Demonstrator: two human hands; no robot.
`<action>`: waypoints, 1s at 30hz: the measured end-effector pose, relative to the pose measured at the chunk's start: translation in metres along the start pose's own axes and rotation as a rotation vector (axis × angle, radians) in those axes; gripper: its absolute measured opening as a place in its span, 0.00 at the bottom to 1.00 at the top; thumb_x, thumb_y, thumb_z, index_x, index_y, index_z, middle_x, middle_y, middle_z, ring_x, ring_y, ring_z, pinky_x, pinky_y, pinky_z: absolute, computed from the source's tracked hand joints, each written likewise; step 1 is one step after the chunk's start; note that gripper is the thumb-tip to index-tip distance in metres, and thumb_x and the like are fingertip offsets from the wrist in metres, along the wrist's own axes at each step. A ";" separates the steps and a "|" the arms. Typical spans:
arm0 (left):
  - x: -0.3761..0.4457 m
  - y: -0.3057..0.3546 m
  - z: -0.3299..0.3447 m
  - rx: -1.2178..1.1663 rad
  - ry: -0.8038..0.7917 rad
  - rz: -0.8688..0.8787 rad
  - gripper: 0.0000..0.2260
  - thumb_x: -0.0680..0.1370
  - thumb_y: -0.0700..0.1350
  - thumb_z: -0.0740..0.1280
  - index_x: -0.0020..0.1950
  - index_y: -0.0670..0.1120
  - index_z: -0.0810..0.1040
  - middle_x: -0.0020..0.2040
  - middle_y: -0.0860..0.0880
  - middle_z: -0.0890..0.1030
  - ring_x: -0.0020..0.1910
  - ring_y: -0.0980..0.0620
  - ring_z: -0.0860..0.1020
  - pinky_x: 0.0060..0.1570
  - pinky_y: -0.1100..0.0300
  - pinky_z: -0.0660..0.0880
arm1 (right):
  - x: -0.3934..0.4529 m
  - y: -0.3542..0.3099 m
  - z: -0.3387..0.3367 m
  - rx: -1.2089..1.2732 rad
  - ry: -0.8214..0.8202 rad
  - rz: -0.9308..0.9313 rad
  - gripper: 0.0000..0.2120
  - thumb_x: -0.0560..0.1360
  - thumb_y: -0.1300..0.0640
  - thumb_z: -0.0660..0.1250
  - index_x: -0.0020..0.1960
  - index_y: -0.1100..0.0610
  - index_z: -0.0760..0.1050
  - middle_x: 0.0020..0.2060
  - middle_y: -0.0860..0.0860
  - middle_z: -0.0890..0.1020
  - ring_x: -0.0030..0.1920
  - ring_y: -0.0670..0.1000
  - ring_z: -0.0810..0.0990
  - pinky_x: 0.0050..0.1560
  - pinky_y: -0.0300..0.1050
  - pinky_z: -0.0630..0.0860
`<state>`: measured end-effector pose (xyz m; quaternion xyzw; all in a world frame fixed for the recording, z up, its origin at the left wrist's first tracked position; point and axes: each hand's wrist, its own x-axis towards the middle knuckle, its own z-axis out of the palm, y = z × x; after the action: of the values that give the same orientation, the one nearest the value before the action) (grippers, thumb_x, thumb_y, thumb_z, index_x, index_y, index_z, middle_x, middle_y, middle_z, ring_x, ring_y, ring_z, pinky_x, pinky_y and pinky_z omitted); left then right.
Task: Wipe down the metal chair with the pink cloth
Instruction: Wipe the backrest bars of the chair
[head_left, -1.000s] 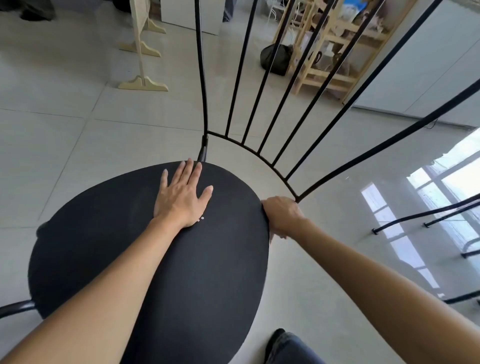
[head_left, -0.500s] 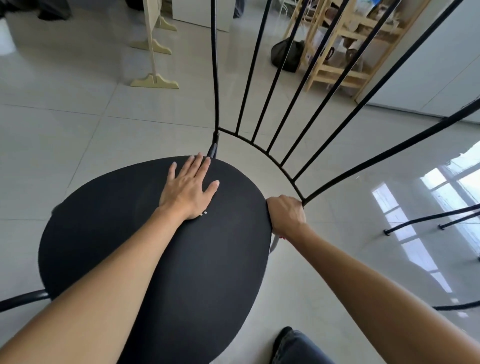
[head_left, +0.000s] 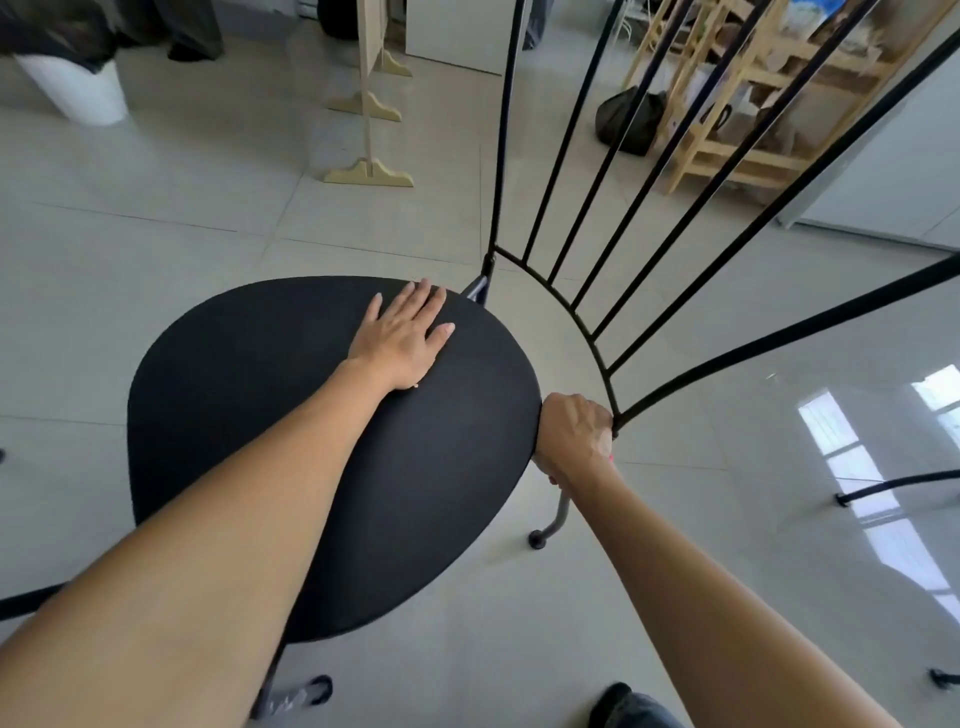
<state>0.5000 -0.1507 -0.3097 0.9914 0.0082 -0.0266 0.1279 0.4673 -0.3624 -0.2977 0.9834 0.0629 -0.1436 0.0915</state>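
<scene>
The black metal chair stands on the tiled floor, its round seat (head_left: 249, 415) in the middle of the view and its thin back bars (head_left: 566, 166) fanning up to the right. My left hand (head_left: 405, 338) lies flat on the far part of the seat, fingers spread, holding nothing. My right hand (head_left: 574, 436) is closed at the seat's right edge, where the back frame meets the rear leg (head_left: 558, 514). Only a sliver of the pink cloth (head_left: 611, 458) shows under that hand; the rest is hidden.
A wooden shelf rack (head_left: 753, 119) and a black bag (head_left: 628, 122) stand behind the chair back. Pale wooden stand feet (head_left: 369, 174) and a white bin (head_left: 78, 91) sit at the far left. Black legs of other furniture (head_left: 893, 486) lie to the right. My knee (head_left: 634, 709) is at the bottom.
The view has shifted, so the chair sits further right and lower in frame. Both hands keep their places on the chair.
</scene>
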 end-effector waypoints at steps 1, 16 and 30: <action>-0.004 0.002 0.001 0.004 0.000 -0.024 0.26 0.81 0.57 0.42 0.77 0.50 0.44 0.78 0.51 0.43 0.76 0.55 0.42 0.74 0.49 0.40 | 0.001 0.001 0.001 0.003 -0.003 0.012 0.08 0.67 0.69 0.61 0.36 0.58 0.74 0.36 0.53 0.83 0.38 0.59 0.85 0.32 0.40 0.77; -0.187 0.073 0.024 0.028 -0.031 -0.042 0.34 0.76 0.64 0.40 0.76 0.48 0.39 0.78 0.49 0.40 0.76 0.49 0.40 0.73 0.46 0.39 | -0.064 0.017 -0.004 0.154 0.252 -0.157 0.27 0.68 0.73 0.65 0.65 0.57 0.68 0.58 0.54 0.74 0.62 0.55 0.72 0.61 0.45 0.70; -0.202 0.077 0.024 0.143 0.024 0.019 0.39 0.75 0.43 0.59 0.75 0.46 0.34 0.77 0.47 0.37 0.76 0.46 0.39 0.73 0.45 0.41 | -0.083 0.048 -0.021 1.609 0.401 0.366 0.07 0.80 0.56 0.62 0.54 0.59 0.73 0.32 0.50 0.76 0.28 0.49 0.76 0.30 0.44 0.78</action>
<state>0.2992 -0.2329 -0.3021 0.9983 -0.0018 -0.0142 0.0569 0.4010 -0.4132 -0.2457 0.7503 -0.2036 0.0493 -0.6270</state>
